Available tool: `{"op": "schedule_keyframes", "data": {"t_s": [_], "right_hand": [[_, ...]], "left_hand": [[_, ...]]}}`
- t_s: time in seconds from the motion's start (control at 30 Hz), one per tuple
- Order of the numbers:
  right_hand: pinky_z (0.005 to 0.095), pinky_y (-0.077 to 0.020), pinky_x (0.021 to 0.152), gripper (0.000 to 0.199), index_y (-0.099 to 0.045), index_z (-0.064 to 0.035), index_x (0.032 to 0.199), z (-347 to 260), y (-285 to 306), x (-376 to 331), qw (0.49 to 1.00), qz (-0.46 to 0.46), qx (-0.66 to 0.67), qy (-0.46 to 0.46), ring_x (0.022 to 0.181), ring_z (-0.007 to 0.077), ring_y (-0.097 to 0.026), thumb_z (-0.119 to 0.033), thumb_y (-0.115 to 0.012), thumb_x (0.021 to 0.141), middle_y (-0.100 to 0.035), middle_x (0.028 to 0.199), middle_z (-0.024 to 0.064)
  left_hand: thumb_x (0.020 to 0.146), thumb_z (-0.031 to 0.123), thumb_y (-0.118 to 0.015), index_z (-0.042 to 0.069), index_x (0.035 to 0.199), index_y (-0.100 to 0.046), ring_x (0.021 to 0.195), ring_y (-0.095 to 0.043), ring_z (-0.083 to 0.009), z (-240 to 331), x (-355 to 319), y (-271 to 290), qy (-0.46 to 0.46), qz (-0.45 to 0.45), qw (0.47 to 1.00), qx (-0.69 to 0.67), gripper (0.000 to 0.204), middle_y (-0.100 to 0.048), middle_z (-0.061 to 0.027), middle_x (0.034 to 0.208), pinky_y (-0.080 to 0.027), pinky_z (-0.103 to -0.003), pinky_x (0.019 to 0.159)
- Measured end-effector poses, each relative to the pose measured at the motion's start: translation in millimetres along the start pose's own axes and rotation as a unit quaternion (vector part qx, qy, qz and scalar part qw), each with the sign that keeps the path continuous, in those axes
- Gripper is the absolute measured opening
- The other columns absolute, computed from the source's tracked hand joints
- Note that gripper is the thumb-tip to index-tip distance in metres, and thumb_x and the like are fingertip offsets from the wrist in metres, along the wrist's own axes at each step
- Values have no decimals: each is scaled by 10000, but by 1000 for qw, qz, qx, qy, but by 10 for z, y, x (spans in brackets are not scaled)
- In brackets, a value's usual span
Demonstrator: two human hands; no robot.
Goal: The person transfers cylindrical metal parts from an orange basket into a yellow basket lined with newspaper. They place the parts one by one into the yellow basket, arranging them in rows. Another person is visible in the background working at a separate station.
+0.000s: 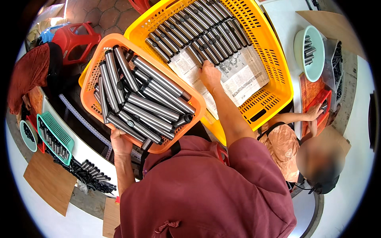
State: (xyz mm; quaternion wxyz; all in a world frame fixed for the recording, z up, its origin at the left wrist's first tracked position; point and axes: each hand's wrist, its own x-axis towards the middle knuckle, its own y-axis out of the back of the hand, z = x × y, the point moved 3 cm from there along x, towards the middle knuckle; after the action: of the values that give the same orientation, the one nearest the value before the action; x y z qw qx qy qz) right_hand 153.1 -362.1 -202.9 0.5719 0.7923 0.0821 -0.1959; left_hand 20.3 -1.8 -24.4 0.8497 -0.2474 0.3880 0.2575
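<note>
My left hand [121, 142] grips the near-left rim of an orange plastic basket [199, 104]. Silver metal tubes with black ends [152, 108] lie heaped in it at mixed angles. To its right, a larger yellow basket [282, 75] is lined with newspaper [247, 76]. Two rows of similar tubes [198, 25] lie side by side on that paper, some showing a small black round button. My right hand [210, 76] reaches into the yellow basket, its fingers closed at the near end of a tube [195, 55] in the nearer row. My fingertips are partly hidden.
A co-worker's hand [314, 112] is over a red tray [320, 104] at the right. Nearby stands a pale green bowl [295, 51] with tubes. A teal basket [68, 139] of tubes and a pile of black parts [85, 174] sit at left. A red stool [81, 37] stands far left.
</note>
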Motion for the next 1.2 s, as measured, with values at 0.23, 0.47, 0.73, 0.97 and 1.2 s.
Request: {"op": "schedule_keyframes", "data": {"t_s": [0.23,0.47,0.73,0.97,1.2], "right_hand": [[479,-524,652,314,-485,-18,939,-38,32,38,1000,12,11,3,768,396,-656,-268,-640,829,-653,882,216],[460,-539,601,280,-462,4,896,-132,121,-27,1000,11,12,21,663,381,-667,-243,-589,868,-663,749,215],[488,-520,573,293,-447,13,888,-71,-45,50,1000,19,8,23,629,402,-650,-262,-549,891,-648,684,235],[527,-507,633,329,-431,-27,939,-56,190,-35,998,45,35,3,696,426,-646,-319,-572,887,-655,740,232],[199,-438,555,139,-570,2,1028,-508,1581,-239,873,232,427,50,624,45,-495,-89,-584,923,-568,751,-3]], "left_hand": [[649,-16,-442,-46,1017,-597,887,-627,-213,-1,17,44,2,-26,1000,-4,400,-654,-81,940,-502,-320,840],[649,-22,-440,-46,1022,-592,882,-632,-219,4,6,18,1,-23,1000,-21,403,-654,-83,938,-504,-328,850],[648,-24,-456,-42,1018,-601,871,-634,-213,6,20,28,0,-41,999,-13,398,-660,-78,936,-500,-328,856],[662,-21,-456,-43,1026,-597,865,-629,-218,32,-9,-45,-3,-35,999,-3,391,-653,-86,936,-490,-329,848],[623,-5,-450,3,1025,-553,690,-611,-189,70,-18,-137,0,-52,999,11,415,-618,-66,821,-533,-322,643]]}}
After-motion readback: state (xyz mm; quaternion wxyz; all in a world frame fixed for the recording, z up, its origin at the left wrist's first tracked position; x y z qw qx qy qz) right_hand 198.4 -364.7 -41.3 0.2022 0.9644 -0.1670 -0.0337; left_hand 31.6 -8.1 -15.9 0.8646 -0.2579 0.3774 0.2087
